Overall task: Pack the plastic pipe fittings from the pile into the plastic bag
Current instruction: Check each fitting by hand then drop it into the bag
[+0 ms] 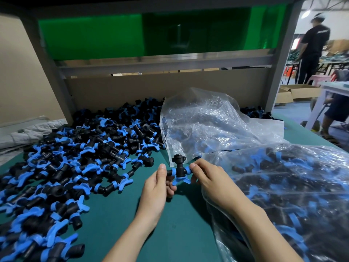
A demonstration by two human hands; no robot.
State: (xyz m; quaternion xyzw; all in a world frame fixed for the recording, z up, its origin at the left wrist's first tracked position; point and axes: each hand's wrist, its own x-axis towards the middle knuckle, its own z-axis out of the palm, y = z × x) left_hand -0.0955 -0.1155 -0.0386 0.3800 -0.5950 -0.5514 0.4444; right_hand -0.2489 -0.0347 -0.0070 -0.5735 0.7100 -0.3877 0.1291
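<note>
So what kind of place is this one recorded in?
Most likely a factory or warehouse packing bench. A big pile of identical black-and-blue pipe fittings lies on the green-topped table, clear plastic bags hold more of them, and open cardboard boxes sit on the hall floor behind.

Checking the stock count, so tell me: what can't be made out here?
Head view: pile of black-and-blue plastic pipe fittings, cut off by left and bottom edges.
Head view: fittings inside the crinkled clear plastic bag, blurred by its folds and glare.
Head view: filled clear bag at right, cut off by right and bottom edges.
</note>
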